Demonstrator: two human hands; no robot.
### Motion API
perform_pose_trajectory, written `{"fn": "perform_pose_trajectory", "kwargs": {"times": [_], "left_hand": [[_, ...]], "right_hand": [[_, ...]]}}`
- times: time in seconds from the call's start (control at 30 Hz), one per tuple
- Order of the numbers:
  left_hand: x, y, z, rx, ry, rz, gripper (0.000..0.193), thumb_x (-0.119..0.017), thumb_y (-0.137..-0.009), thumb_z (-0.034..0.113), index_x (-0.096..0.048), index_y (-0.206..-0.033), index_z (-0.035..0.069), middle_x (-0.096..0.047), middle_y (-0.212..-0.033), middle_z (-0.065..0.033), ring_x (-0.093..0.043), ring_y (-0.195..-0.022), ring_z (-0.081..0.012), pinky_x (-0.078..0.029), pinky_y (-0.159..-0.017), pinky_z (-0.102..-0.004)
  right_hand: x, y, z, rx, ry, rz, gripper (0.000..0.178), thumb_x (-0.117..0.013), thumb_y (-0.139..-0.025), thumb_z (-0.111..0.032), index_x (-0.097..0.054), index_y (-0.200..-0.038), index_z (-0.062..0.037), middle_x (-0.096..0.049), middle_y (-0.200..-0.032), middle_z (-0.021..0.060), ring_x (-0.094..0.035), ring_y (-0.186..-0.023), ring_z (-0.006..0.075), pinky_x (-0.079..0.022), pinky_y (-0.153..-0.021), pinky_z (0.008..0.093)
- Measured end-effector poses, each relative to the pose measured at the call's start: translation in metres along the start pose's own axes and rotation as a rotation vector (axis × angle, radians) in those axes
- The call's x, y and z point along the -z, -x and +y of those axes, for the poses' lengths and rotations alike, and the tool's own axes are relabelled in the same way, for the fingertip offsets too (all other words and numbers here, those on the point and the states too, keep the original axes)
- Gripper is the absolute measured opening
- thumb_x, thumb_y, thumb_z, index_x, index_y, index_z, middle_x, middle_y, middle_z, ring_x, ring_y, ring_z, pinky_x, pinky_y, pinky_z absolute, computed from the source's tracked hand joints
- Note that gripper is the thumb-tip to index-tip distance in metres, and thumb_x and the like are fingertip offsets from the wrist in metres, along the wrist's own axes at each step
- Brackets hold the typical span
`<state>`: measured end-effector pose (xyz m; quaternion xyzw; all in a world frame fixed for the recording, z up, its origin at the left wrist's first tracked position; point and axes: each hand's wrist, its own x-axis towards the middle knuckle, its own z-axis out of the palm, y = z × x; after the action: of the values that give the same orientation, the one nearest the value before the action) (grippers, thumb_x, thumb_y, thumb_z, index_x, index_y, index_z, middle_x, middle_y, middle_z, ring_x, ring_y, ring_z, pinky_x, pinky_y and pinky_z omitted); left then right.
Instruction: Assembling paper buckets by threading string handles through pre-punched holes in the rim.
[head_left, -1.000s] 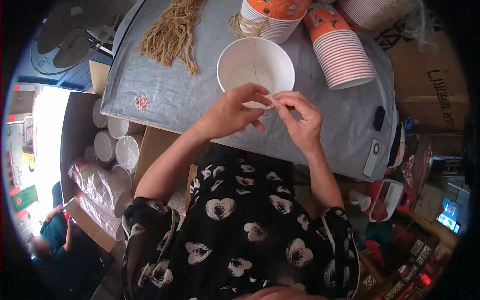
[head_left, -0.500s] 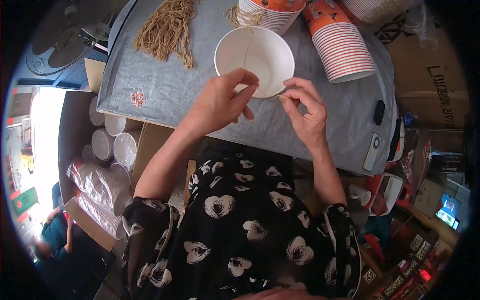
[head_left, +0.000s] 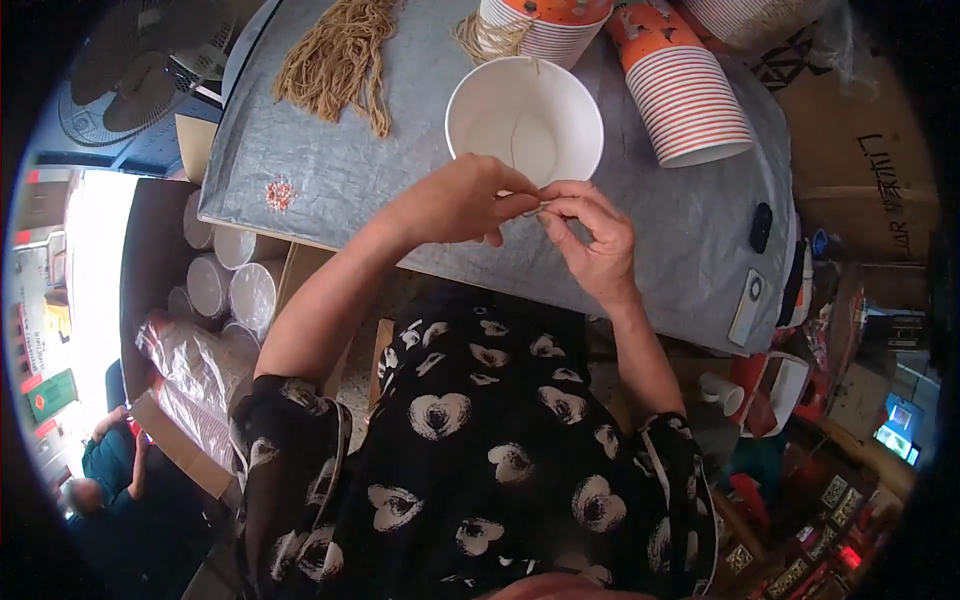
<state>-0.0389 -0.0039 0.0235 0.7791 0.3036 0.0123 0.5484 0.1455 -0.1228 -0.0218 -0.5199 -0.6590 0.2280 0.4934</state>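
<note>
A white paper bucket [head_left: 575, 108] stands on the grey-covered table with its mouth toward me. A thin tan string [head_left: 514, 140] runs from its far rim down across the inside. At the near rim my left hand [head_left: 465, 200] and my right hand [head_left: 592, 250] meet, fingertips pinched together on the string's end. The string itself is mostly hidden between the fingers there. Beyond the bucket is a stack of orange-and-white paper buckets [head_left: 560, 40] with loose tan string [head_left: 490, 38] hanging over it.
A bundle of tan strings [head_left: 340, 70] lies at the far left of the table [head_left: 330, 170], near small red-and-white bits [head_left: 279, 195]. Another bucket stack [head_left: 690, 105] lies tilted at right. A cardboard box [head_left: 185, 450] of wrapped buckets stands left; a person [head_left: 110, 465] sits beyond it.
My hands have come together; the left moved right and the right moved slightly left, so their fingertips now meet. The bucket appears slightly further right in view.
</note>
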Motion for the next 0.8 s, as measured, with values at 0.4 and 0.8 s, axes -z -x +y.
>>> {"fn": "perform_pose_trajectory", "kwargs": {"times": [0.4,0.8], "left_hand": [[0.001,0.001,-0.002,0.008,0.414,0.04,0.019,-0.066,-0.098,0.02,-0.065,-0.104,0.001,-0.073,-0.102,-0.008,-0.07,-0.066,-0.0088,-0.045,-0.05,-0.0204],[-0.013,0.009,0.003,-0.173,0.725,0.085,0.029,-0.055,-0.106,0.031,-0.066,-0.107,0.004,-0.072,-0.096,-0.0031,-0.058,-0.056,-0.0013,-0.036,-0.043,-0.0148]], "right_hand": [[0.011,0.008,-0.011,-0.076,-0.047,0.121,0.009,-0.073,-0.089,0.0,-0.069,-0.097,-0.0001,-0.063,-0.1,0.0043,-0.062,-0.076,0.0082,-0.051,-0.064,0.0246],[0.014,-0.01,-0.068,0.026,0.086,-0.117,0.012,-0.074,-0.087,-0.004,-0.064,-0.094,-0.0021,-0.06,-0.087,0.0076,-0.065,-0.071,0.0197,-0.052,-0.061,0.032]]}}
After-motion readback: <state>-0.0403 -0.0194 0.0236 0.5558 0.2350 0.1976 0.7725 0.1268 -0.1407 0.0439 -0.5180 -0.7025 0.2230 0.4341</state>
